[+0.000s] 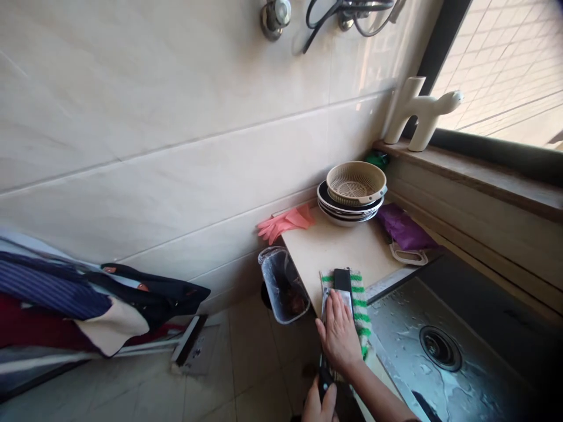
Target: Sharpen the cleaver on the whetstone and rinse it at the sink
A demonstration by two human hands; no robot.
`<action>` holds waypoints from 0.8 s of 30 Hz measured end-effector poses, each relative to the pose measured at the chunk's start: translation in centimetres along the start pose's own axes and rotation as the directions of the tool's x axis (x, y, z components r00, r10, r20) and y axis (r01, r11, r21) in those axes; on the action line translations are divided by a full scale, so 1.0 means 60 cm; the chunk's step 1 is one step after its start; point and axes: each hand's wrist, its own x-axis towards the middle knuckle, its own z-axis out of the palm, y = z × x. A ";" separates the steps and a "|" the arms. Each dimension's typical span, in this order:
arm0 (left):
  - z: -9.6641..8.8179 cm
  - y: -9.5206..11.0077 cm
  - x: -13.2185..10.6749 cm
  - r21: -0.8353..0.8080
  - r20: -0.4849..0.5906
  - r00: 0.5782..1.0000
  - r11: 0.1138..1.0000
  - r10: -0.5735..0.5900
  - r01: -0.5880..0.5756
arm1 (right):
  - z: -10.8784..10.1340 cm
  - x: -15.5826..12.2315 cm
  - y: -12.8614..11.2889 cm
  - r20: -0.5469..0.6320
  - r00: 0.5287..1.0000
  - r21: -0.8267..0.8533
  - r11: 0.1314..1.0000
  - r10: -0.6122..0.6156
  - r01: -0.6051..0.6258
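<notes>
My left hand (319,403) is closed around the black handle of a knife (325,375) at the bottom of the view. The knife's shiny blade points away from me and lies across a dark rectangular block that looks like a whetstone (342,278). On top of the blade, my right hand (338,334) rests palm down with its fingers stretched out, hiding much of the metal. Under the block is a green-and-white striped cloth (361,305), spread on the pale counter (303,252) beside the sink.
To the right is a wet metal sink (409,316). Behind stand stacked bowls (325,212) with a beige colander (356,181) on top, pink gloves (288,221) and a purple cloth (404,227). A lined bin (284,287) sits left below the counter; clothes (88,293) hang farther left.
</notes>
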 end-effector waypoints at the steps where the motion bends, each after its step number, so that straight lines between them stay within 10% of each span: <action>1: 0.002 0.006 0.002 0.004 0.003 1.000 1.000 0.002 -0.002 | -0.001 0.005 0.002 0.007 1.000 -0.003 1.000 0.008 -0.008; 24: 0.002 0.036 0.006 -0.008 0.036 0.999 0.999 0.040 -0.040 | -0.010 0.039 0.006 0.127 0.990 0.062 0.996 0.062 -0.071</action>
